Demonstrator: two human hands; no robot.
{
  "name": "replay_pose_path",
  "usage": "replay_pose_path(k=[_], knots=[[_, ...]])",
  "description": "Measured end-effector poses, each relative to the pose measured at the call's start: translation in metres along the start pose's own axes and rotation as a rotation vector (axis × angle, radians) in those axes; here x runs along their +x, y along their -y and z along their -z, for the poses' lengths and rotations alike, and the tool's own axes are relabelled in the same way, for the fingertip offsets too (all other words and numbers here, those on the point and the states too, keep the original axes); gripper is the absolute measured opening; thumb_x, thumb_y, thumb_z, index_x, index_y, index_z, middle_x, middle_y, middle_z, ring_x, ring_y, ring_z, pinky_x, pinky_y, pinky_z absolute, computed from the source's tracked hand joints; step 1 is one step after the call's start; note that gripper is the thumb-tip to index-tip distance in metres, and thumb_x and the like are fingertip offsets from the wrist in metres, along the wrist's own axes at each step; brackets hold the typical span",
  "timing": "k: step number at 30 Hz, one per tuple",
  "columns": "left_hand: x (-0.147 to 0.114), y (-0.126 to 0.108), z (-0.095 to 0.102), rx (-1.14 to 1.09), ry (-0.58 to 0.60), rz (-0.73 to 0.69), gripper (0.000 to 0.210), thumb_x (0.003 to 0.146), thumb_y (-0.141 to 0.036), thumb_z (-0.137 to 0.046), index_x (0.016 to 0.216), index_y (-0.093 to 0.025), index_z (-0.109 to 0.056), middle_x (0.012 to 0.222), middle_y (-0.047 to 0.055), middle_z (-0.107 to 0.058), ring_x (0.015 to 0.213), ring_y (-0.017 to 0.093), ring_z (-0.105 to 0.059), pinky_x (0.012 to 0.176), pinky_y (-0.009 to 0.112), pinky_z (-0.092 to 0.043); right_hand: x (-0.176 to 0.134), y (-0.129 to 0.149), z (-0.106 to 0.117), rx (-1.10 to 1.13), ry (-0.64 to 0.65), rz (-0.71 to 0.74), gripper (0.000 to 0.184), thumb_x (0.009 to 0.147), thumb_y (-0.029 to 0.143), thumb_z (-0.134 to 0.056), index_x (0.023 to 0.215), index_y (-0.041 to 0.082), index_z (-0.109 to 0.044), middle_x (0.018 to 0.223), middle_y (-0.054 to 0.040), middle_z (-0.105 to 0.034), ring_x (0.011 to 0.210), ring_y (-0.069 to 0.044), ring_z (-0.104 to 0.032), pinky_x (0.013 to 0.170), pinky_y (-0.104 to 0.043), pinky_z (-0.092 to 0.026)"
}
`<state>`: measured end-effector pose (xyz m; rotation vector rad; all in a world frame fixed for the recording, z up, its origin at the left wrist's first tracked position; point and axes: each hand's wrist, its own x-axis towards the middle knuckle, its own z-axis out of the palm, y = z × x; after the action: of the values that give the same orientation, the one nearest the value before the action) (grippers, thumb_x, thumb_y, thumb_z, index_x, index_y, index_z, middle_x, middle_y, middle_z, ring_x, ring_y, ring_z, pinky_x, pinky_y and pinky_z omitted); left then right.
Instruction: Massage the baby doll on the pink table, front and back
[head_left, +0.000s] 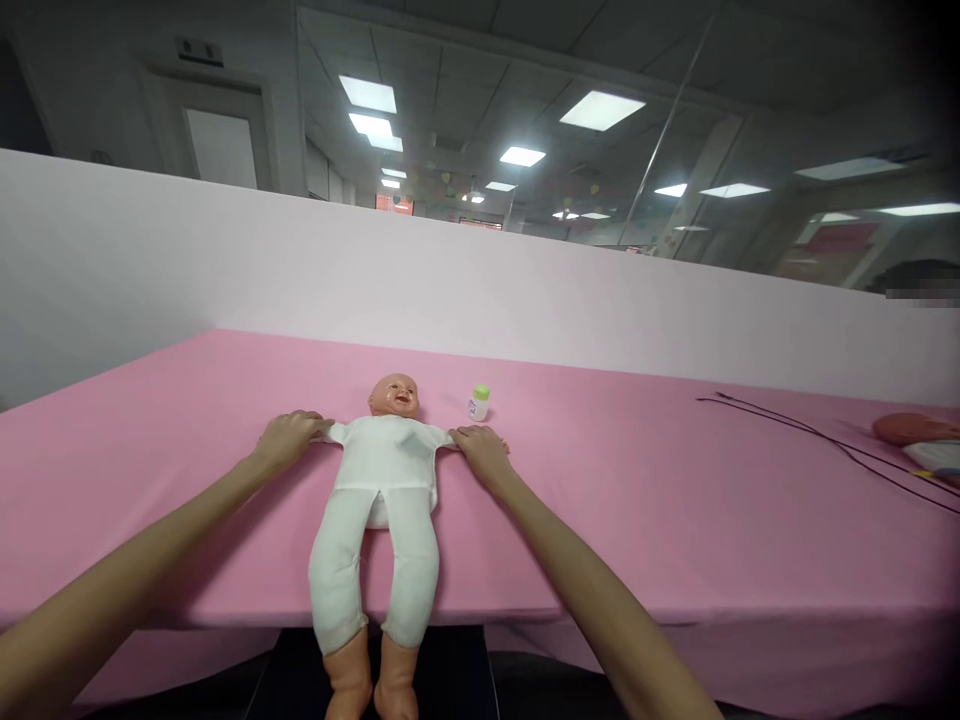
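A baby doll (386,455) in a white top and white trousers lies on its back, its head toward the far wall and its feet hanging past the table's front edge. My left hand (291,438) is closed around the doll's arm on the left side. On the other side my right hand (481,450) grips the doll's other arm, whose small hand pokes out beyond my fingers. Both doll arms are stretched out sideways. Just beyond my right hand stands a small white bottle (478,404) with a green cap, upright and untouched.
Pink cloth (637,500) covers the table. A low white partition (450,290) runs along the back, with glass above it. Thin dark cables (817,432) lie at the right, near a second doll (911,430). A dark seat (450,670) is below the front edge.
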<state>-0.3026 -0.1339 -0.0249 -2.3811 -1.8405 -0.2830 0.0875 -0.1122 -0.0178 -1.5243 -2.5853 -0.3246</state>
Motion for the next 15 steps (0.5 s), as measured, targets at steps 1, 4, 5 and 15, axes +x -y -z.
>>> replay_pose_path(k=[1, 4, 5, 15], knots=[[0.004, -0.001, 0.000, 0.025, 0.000, -0.014, 0.028, 0.096, -0.016, -0.046, 0.097, -0.027, -0.072, 0.096, 0.006, -0.072, 0.088, 0.024, -0.064, 0.067, 0.029, -0.031, 0.002, 0.000, -0.001, -0.006, -0.002, -0.001, 0.026, 0.097, 0.004, -0.047, 0.108, 0.017, -0.067, 0.109, -0.0123, -0.074, 0.097, -0.024, -0.065, 0.082, -0.033, -0.038], [0.012, -0.007, 0.007, 0.024, 0.053, 0.021, 0.024, 0.095, -0.017, -0.051, 0.093, -0.025, -0.073, 0.094, 0.007, -0.073, 0.086, 0.025, -0.067, 0.068, 0.029, -0.035, 0.002, -0.003, -0.003, 0.006, -0.006, -0.011, 0.024, 0.099, 0.007, -0.048, 0.105, 0.018, -0.068, 0.106, -0.0101, -0.075, 0.095, -0.022, -0.065, 0.080, -0.031, -0.038], [0.014, -0.011, 0.011, -0.001, 0.060, 0.045, 0.022, 0.093, -0.018, -0.053, 0.093, -0.025, -0.074, 0.095, 0.008, -0.074, 0.089, 0.027, -0.068, 0.070, 0.030, -0.038, 0.002, -0.005, -0.003, 0.019, -0.004, -0.014, 0.021, 0.100, 0.010, -0.049, 0.102, 0.019, -0.068, 0.103, -0.0083, -0.075, 0.092, -0.021, -0.066, 0.078, -0.030, -0.038], [0.098, -0.164, 0.036, -1.639, 0.061, 0.071, 0.049, 0.091, -0.061, -0.064, 0.107, -0.016, -0.075, 0.124, 0.019, -0.073, 0.115, 0.032, -0.070, 0.102, 0.044, -0.055, 0.033, -0.059, 0.026, 0.066, -0.146, -0.299, 0.034, 0.107, 0.027, -0.036, 0.112, 0.017, -0.069, 0.110, -0.0146, -0.074, 0.103, -0.027, -0.067, 0.080, -0.033, -0.045]])
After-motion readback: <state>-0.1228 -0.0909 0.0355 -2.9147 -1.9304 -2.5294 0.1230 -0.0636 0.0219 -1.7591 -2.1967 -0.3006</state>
